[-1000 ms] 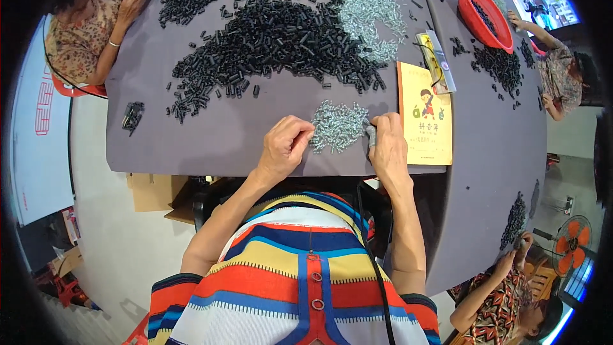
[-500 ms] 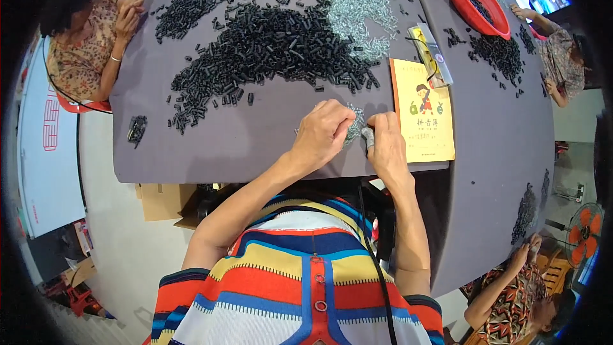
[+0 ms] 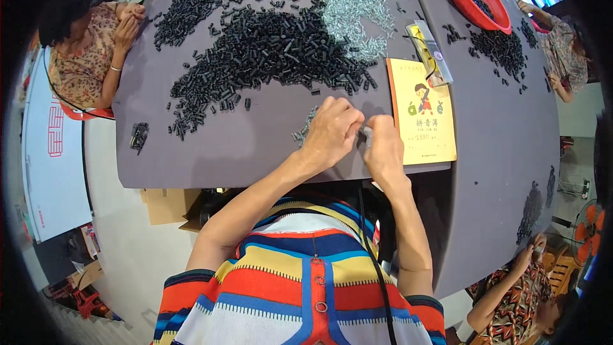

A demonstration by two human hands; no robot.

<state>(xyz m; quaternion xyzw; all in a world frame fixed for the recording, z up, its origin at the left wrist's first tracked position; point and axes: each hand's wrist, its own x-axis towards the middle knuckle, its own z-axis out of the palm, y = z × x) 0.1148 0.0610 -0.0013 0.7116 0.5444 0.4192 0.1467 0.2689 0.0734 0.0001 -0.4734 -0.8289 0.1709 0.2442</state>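
Note:
Near the table's front edge, my left hand (image 3: 332,129) is closed in a pinch, fingertips pointing toward my right hand. My right hand (image 3: 385,145) is closed just beside it, with something pale grey (image 3: 367,132) at its thumb, perhaps a wrap. What either hand pinches is too small and hidden to name. Partly behind my left hand lies a small cluster of silvery pieces (image 3: 301,133). Beyond my hands spreads a large heap of short black cylinders (image 3: 274,51), with a pile of small silvery pieces (image 3: 354,13) at its right.
A yellow exercise book (image 3: 424,134) lies right of my hands, with eyeglasses on a clear case (image 3: 429,54) at its top. Red baskets (image 3: 477,0) of black parts stand farther off. Co-workers sit at the left (image 3: 83,57) and right (image 3: 511,300). A black cord (image 3: 377,262) hangs before me.
My left hand has shifted slightly right, closer to my right hand. The silvery cluster now shows on the left side of my left hand instead of between the hands.

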